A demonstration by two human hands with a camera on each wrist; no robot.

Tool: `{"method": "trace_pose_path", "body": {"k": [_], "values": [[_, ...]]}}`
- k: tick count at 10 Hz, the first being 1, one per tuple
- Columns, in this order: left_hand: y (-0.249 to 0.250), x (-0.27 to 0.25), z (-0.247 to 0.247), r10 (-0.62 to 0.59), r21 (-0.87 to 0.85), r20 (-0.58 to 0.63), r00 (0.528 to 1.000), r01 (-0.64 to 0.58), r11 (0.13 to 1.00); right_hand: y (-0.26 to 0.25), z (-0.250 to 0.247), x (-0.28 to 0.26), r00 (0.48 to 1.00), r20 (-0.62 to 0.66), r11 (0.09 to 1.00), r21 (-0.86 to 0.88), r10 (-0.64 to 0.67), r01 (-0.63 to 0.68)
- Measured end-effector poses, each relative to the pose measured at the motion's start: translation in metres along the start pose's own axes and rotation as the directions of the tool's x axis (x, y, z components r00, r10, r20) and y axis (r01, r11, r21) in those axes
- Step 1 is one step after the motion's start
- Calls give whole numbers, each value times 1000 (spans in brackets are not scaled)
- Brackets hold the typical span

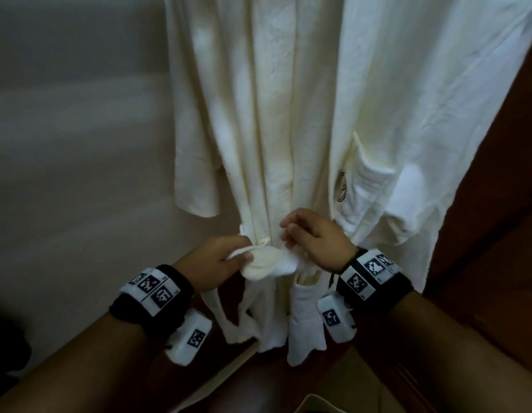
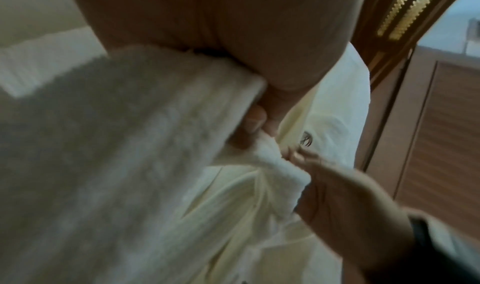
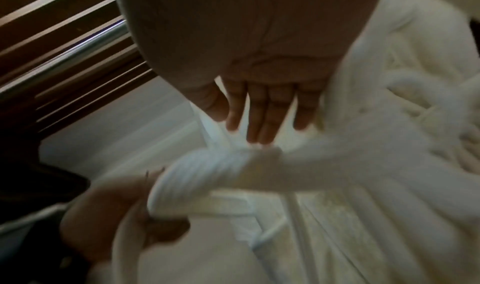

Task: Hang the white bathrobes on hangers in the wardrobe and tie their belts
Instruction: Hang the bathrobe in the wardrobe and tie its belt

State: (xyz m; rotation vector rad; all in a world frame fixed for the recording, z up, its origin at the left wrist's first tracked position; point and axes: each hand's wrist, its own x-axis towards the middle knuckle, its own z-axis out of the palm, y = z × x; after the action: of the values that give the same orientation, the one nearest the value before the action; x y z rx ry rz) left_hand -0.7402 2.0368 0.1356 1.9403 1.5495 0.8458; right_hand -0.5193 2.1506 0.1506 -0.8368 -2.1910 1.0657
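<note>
A white bathrobe [image 1: 288,114] hangs in front of me, with a logo pocket [image 1: 372,180] on its right side. Its belt [image 1: 264,263] is gathered at the waist into a loose knot, and two ends [image 1: 303,323] hang below it. My left hand [image 1: 238,254] pinches a loop of the belt [image 3: 197,175] between thumb and fingers [image 2: 254,124]. My right hand [image 1: 288,231] is just right of the knot. Its fingers [image 3: 259,124] lie nearly straight, with the tips touching the knot. The hanger is out of view.
Dark wooden wardrobe panelling [image 1: 482,234] stands close on the right, and a slatted door [image 2: 441,124] shows there too. A pale wall [image 1: 80,144] fills the left. A metal rail [image 3: 64,62] runs past behind my right hand. A light box edge [image 1: 348,397] lies below.
</note>
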Motion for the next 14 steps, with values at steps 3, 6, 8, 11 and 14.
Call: {"method": "trace_pose_path", "body": {"k": [3, 6, 8, 11, 14], "values": [[39, 12, -9, 58, -162, 23, 998, -54, 985, 27, 23, -56, 967, 121, 960, -194, 226, -201], [49, 18, -8, 24, -323, 53, 998, -5, 946, -8, 30, -30, 964, -14, 918, 309, 266, -249], [-1, 16, -27, -61, 102, -232, 971, 87, 991, 4, -9, -28, 934, -23, 901, 272, 357, -338], [-80, 10, -37, -441, 265, -313, 841, 523, 810, 63, -43, -28, 808, -399, 874, -30, 434, -485], [43, 74, -135, 142, 376, -413, 900, 27, 926, -85, -138, -1, 886, -457, 949, -307, -83, -70]]}}
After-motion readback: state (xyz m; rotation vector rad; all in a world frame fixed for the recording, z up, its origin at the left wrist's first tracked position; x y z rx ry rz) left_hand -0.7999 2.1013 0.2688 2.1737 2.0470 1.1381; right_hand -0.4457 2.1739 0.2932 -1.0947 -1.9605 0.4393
